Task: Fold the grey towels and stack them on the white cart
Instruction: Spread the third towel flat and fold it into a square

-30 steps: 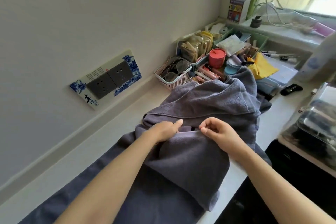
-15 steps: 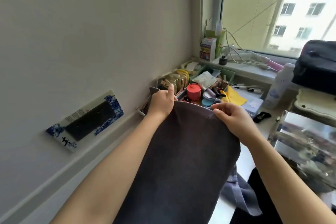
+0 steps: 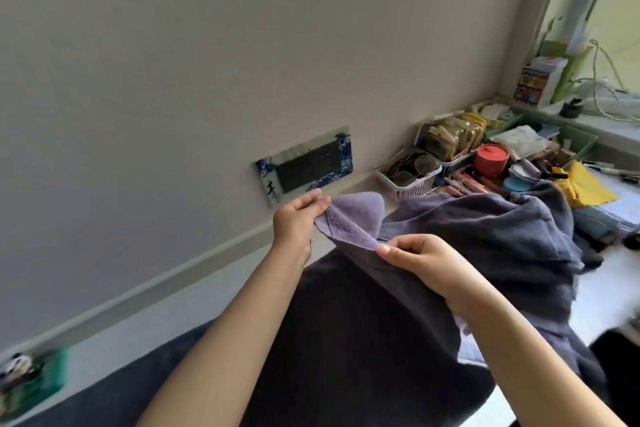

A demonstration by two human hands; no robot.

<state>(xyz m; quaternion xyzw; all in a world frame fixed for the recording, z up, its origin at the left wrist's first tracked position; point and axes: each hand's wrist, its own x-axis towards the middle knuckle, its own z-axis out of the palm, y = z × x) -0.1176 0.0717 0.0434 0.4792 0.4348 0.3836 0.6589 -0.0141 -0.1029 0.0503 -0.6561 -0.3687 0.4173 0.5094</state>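
We hold a grey towel (image 3: 349, 229) up by one edge above the white counter (image 3: 602, 298), the left hand (image 3: 294, 222) pinching one end of that edge between thumb and fingers (image 3: 317, 203) and the right hand (image 3: 415, 256) curled round the other, thumb and forefinger closed on the hem. The rest of the cloth hangs down in front of us in a dark fall, and a second heap of grey towelling (image 3: 502, 229) lies rumpled on the counter just beyond, touching the pink basket (image 3: 408, 180) and crowding the red tub (image 3: 491, 159) and yellow cloth (image 3: 585, 187). By our reckoning the job is at an early stage: no neat fold shows in either towel, nothing folded lies anywhere in view, and the white cart is out of sight, so we cannot say whether anything has been stacked on it. Whether the dark cloth low in the picture belongs to the held towel or is another is hard to tell. Folding, carrying and stacking all appear to remain.
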